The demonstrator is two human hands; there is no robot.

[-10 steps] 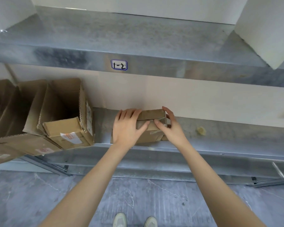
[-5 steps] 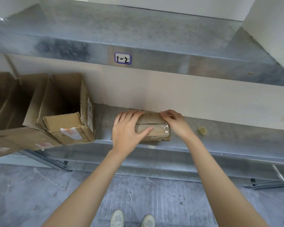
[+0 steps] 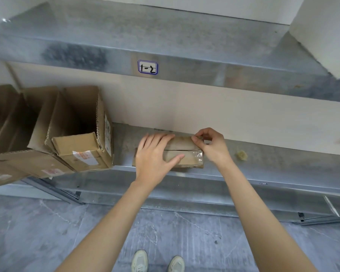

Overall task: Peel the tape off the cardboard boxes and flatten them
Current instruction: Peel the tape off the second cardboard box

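A small brown cardboard box [image 3: 182, 145] lies on the metal shelf [image 3: 273, 160], its flaps closed with a seam across the top. Clear tape [image 3: 197, 155] wraps its right end. My left hand [image 3: 155, 156] presses flat on the box's left part, fingers spread. At the box's far right corner, my right hand [image 3: 211, 144] has thumb and forefinger pinched together on the tape's edge.
Several opened cardboard boxes [image 3: 81, 132] with labels stand on the shelf to the left, some overhanging its front edge. A crumpled tape ball [image 3: 241, 154] lies on the shelf right of my hands. An upper shelf carries a "1-2" label [image 3: 147, 67]. Grey floor and my shoes are below.
The box went from tilted to lying flat on the shelf. My right hand moved from its front right corner to the far right corner and pinched there; the left hand stayed pressing.
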